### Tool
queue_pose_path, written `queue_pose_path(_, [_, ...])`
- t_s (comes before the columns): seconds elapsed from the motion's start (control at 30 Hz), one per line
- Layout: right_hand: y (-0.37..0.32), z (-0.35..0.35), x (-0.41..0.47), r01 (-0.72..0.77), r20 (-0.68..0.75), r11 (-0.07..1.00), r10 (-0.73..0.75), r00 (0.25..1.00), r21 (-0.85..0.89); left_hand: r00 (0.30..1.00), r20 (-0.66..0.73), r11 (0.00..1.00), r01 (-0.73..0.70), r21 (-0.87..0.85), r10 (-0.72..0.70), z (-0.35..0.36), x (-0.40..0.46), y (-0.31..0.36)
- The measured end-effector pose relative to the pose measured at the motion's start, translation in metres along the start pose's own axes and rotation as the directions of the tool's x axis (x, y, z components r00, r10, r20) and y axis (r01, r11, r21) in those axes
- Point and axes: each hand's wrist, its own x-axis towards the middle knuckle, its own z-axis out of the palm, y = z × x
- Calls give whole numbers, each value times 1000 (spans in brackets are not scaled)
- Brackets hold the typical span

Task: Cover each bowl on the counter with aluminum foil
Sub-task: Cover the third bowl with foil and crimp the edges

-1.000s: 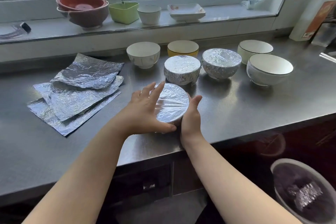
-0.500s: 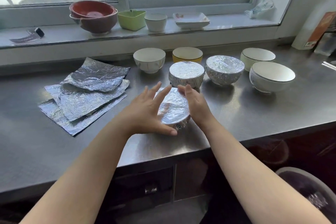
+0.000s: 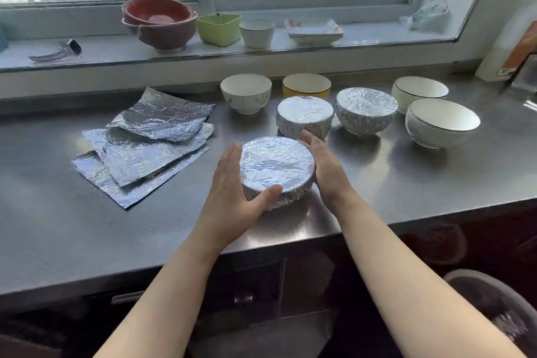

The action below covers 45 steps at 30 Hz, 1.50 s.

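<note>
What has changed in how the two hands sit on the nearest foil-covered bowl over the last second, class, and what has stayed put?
The right hand slid from the near rim of the foil-covered bowl round to its right side. The left hand lifted its fingers off the foil top and now cups the left wall, thumb under the near edge. Unchanged: the two other covered bowls, four open bowls and the foil sheets.

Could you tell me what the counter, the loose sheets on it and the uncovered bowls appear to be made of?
The counter looks like brushed stainless steel: grey, with a dull sheen. The loose sheets are aluminium foil: thin, crinkled, mirror-bright. The uncovered bowls, such as the white bowl, seem glazed ceramic, smooth and glossy, though hard plastic cannot be ruled out.
</note>
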Motion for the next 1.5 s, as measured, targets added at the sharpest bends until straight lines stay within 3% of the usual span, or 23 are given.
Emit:
queue_pose_path(0.27, [6,-2,-4,-51,6,998,51,999,36,999,-43,997,-13,81,16,9,1,3])
queue_pose_path(0.5, [11,-2,-2,-72,23,992,70,997,104,998,-58,1000,24,-10,-25,8,2,0])
queue_pose_path(0.83, [18,7,13,-112,61,988,106,993,107,997,-72,1000,4,27,-2,2,9,-14])
queue_pose_path(1.13, [5,34,41,-141,178,990,141,974,-11,995,-61,997,74,-25,-75,-27,38,-38])
queue_pose_path(1.4, [-17,46,63,-188,301,952,258,918,-242,995,-5,995,100,-21,-100,-47,67,-55])
queue_pose_path(1.5, [-20,45,71,-116,338,917,255,906,-381,995,11,995,95,-17,-95,-53,77,-64])
